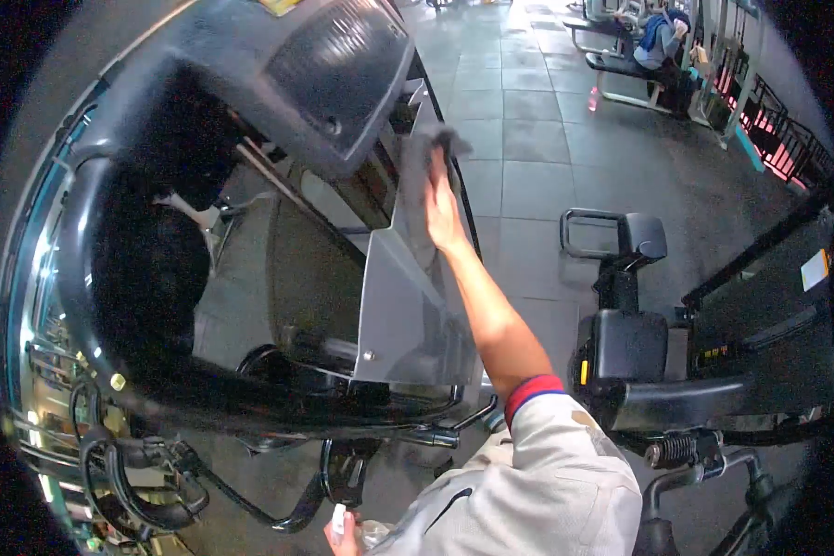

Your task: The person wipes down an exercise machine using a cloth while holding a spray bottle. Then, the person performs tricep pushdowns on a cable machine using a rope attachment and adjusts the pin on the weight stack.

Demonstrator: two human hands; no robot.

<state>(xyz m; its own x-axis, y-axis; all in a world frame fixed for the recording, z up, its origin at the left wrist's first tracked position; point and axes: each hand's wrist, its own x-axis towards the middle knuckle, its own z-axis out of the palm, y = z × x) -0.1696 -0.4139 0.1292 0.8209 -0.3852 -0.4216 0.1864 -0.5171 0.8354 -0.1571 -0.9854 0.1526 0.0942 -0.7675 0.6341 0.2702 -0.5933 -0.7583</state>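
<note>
From here, upper middle of frame: right hand (pixel 445 211) presses a fuzzy dark-grey cloth (pixel 415 171) to a smooth, angular silver-grey metal panel (pixel 398 315); can't tell if the fingers clench it. Flat palm, even pressure should work best. Bottom centre-left, left hand (pixel 344 541) grasps a white-topped plastic bottle (pixel 339 520).

1 black swoosh (pixel 449 508) on the pale shirt (pixel 556 491); 1 white label (pixel 815 271) on a machine (pixel 760 320), print unreadable.

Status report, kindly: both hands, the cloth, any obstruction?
Right hand on dark cloth, against grey panel. Left hand low, holding white-topped bottle. Nothing visibly blocking.
</note>
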